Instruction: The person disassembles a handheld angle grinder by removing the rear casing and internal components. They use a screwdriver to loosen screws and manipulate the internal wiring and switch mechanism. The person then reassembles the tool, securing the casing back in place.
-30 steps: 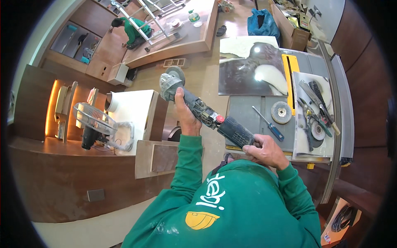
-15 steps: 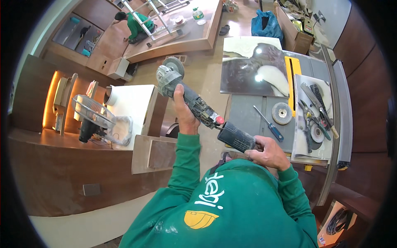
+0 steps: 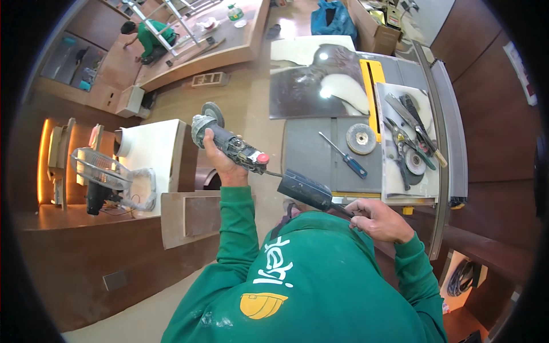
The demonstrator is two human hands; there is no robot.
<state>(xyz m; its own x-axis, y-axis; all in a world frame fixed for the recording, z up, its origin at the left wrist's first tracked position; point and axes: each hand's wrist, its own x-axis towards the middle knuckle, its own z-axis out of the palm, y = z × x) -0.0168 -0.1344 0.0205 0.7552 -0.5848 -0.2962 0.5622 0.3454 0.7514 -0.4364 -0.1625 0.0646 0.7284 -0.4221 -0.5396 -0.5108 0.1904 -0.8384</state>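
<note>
My left hand [image 3: 229,171] is wrapped round the body of a dusty angle grinder [image 3: 220,142], tilted with its round disc [image 3: 213,112] up at the far left. The grinder's rear end is bare, showing inner parts and a red piece. Its dark rear cover [image 3: 305,189] is apart from the body, with a thin lead running between them. My right hand [image 3: 382,220] is closed on the black power cord [image 3: 342,210] just behind the cover. Beyond it on the saw table [image 3: 309,154] lie a screwdriver [image 3: 350,160] with a blue handle and a grey abrasive wheel [image 3: 361,139].
A glossy dark-and-white panel [image 3: 311,86] covers the table's far part. Pliers, snips and a blade [image 3: 414,128] lie on a white board at the right. To the left stand a fan [image 3: 103,177] and a white-topped cabinet [image 3: 151,143]. Far off, a person [image 3: 151,40] crouches by a ladder [image 3: 166,26].
My right hand has slid off the rear cover back onto the cord. The cover now hangs between the hands, with the lead to the grinder body showing more. The whole view has shifted.
</note>
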